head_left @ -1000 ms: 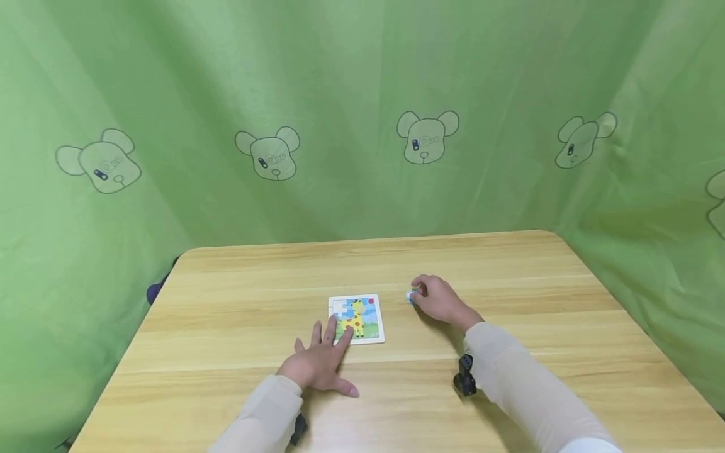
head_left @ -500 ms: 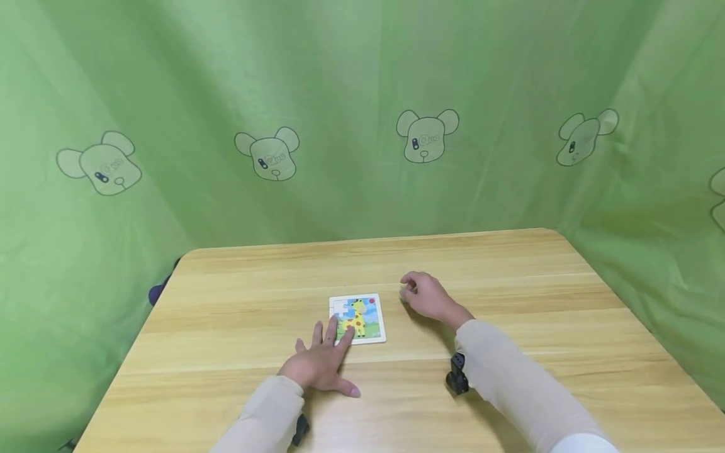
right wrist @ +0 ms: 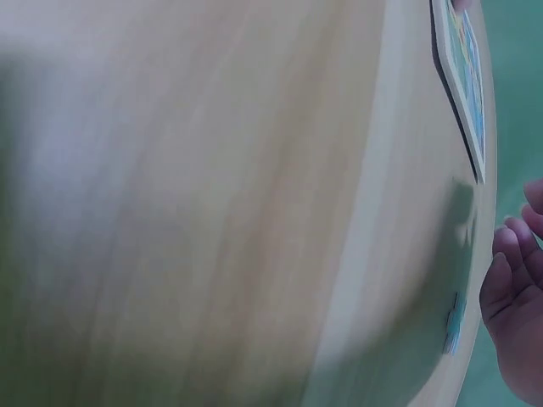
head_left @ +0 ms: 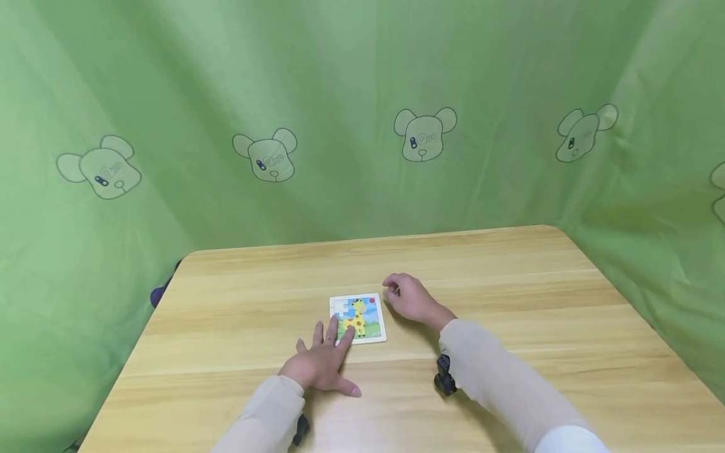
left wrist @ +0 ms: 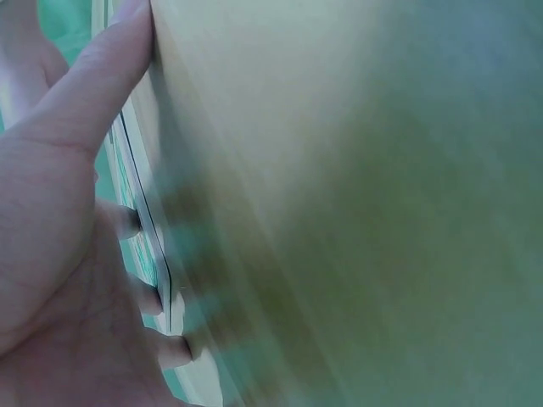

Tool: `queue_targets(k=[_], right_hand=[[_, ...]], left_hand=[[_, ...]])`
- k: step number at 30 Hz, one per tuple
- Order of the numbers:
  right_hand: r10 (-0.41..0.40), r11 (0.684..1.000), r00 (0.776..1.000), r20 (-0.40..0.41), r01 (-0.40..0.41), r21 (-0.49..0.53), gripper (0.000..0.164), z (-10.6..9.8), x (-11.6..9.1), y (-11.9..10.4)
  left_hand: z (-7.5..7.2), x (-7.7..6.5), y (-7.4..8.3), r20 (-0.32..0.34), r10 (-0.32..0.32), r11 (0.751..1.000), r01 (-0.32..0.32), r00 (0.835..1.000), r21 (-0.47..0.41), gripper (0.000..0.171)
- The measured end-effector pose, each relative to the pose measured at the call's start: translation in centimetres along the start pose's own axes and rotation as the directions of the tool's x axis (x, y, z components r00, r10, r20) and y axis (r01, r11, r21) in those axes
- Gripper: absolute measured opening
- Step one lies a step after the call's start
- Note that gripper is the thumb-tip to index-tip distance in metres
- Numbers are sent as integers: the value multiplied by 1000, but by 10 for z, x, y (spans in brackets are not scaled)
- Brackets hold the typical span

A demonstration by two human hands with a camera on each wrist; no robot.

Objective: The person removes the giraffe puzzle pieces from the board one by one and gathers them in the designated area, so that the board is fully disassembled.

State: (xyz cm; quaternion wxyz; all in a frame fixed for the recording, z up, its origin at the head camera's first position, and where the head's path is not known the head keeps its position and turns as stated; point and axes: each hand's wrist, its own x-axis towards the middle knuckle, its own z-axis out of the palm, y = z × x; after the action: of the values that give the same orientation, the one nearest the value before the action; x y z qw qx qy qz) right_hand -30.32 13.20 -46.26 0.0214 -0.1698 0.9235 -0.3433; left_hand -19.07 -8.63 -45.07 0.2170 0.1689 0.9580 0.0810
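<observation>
A square giraffe jigsaw puzzle (head_left: 370,319) lies in a white frame mid-table, with a white gap at its upper left. My left hand (head_left: 323,365) is spread flat, its fingertips on the puzzle's lower left edge and picture. Just off the upper right corner of the frame, my right hand (head_left: 413,301) has its fingers curled toward the thumb. I cannot tell whether a piece is pinched there. In the right wrist view, small puzzle pieces (right wrist: 454,322) lie on the table in the shadow beside my right hand (right wrist: 517,297); the head view hides them.
The wooden table (head_left: 272,277) has rounded far corners. A green curtain (head_left: 340,201) printed with bear heads hangs behind and at both sides. A dark purple object (head_left: 158,294) shows beyond the table's left edge. Black wrist cameras (head_left: 444,375) sit under both sleeves.
My right hand has moved left, from beside a small blue puzzle piece to the frame's upper right corner. That piece has dropped out of the head view. My left hand stays in place.
</observation>
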Motion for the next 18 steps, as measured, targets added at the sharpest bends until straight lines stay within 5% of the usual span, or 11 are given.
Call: queue_targets(k=[18], right_hand=[[-36,999,997,74,35,5,24,24,13,-30]], left_hand=[[-2,-2,3,-6,-4,999,4,1000,34,118]])
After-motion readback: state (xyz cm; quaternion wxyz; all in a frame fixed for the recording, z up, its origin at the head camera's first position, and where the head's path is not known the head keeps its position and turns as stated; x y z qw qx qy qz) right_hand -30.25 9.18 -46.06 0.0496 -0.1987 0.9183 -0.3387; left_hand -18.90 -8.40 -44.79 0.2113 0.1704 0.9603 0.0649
